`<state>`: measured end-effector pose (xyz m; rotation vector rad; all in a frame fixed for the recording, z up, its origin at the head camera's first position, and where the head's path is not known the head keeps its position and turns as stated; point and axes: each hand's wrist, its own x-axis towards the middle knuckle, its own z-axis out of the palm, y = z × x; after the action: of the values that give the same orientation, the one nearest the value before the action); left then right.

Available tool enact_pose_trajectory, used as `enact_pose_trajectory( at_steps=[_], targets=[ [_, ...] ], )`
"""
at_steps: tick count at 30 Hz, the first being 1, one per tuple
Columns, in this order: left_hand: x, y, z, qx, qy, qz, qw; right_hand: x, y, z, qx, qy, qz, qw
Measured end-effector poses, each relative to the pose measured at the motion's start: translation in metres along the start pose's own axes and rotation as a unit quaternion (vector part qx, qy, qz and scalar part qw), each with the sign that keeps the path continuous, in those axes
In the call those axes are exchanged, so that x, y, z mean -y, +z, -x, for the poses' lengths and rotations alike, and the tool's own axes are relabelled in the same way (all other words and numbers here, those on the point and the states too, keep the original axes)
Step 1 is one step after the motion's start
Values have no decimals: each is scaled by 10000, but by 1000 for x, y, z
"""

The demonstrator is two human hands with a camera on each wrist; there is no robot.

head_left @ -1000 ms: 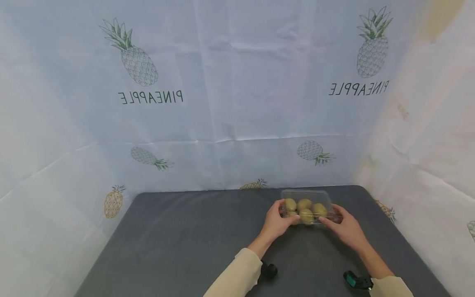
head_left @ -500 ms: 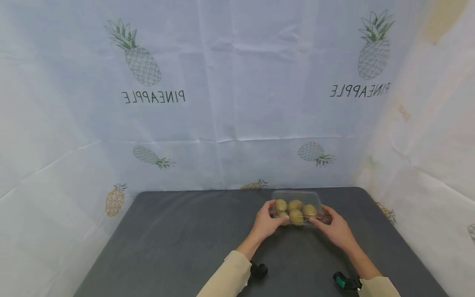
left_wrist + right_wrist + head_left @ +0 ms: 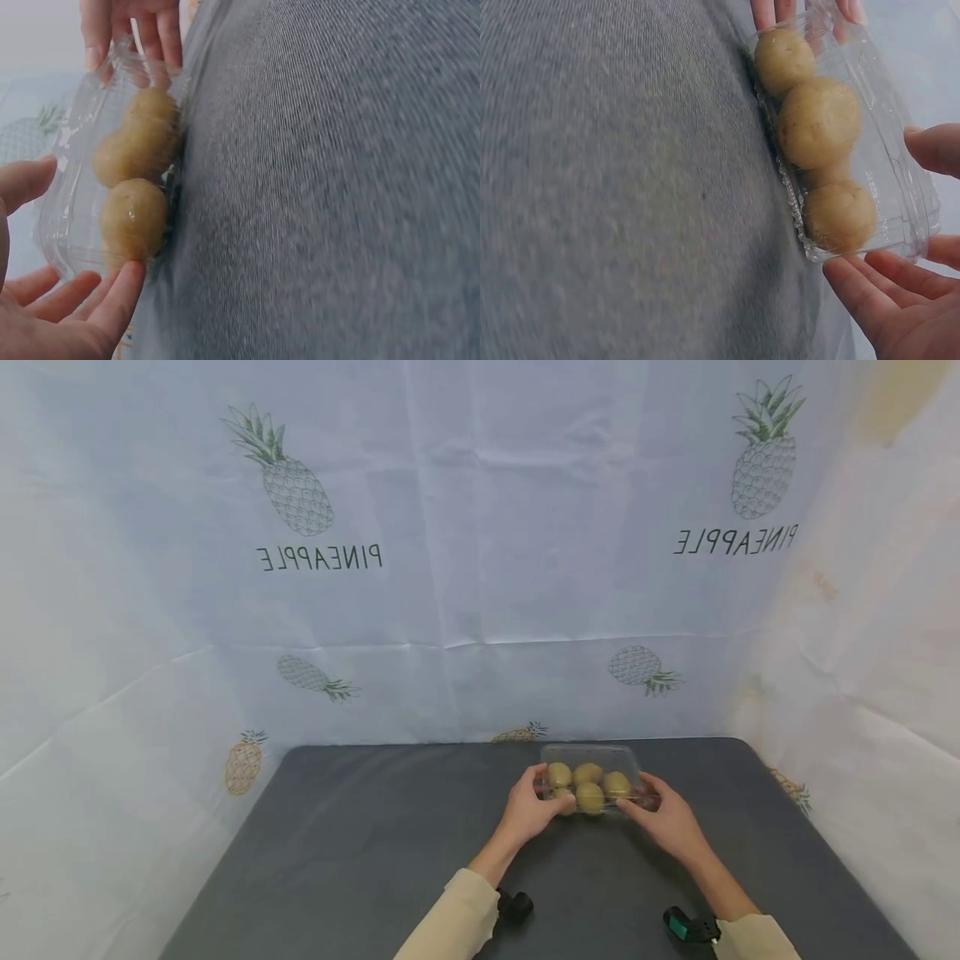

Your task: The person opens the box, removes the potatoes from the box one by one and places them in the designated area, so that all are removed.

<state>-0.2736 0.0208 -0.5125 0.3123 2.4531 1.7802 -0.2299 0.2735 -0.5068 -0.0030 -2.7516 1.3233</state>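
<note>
White cloth (image 3: 525, 589) printed with pineapples hangs round the work area; its two big green-leaved prints stand at ten and two o'clock in the head view, each above the mirrored word "PINEAPPLE". Below, filling six o'clock, stretches a desk (image 3: 390, 852) with a dark grey textile surface.

A clear plastic container (image 3: 588, 753) is near the desk's far edge, between one and two o'clock from the desk's middle, its long side running roughly from nine to three. Whether its base touches the desk, I cannot tell.

Two cream sleeves reach toward it: the left sleeve (image 3: 456, 912) from between seven and eight o'clock, the right sleeve (image 3: 753, 937) from between four and five.

The left hand (image 3: 528, 807) grips the container's nine o'clock end, thumb on the near side and fingers round the end wall. The right hand (image 3: 667, 821) holds the three o'clock end likewise, its fingertips partly visible through the plastic.

At three o'clock from the left cuff shows a black wrist device (image 3: 515, 907); at nine from the right cuff, a black wristband (image 3: 690, 927) with a green patch.

Smallest are the yellow-brown potatoes (image 3: 590, 797), at least five, clustered inside the container and touching one another.
</note>
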Motion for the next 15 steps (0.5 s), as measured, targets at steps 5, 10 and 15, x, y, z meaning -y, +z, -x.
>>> enact_pose_trajectory(
  at_steps=[5, 10, 15],
  targets=[
    [1, -6, 2, -29, -8, 25, 10000, 6, 4, 0, 63, -27, -99, 9999],
    [4, -16, 5, -90, 15, -3, 10000, 11, 11, -1, 79, 2, -131, 9999],
    [6, -25, 7, -114, 25, 12, 9999, 16, 19, -4, 78, -24, -216, 9997]
  ],
)
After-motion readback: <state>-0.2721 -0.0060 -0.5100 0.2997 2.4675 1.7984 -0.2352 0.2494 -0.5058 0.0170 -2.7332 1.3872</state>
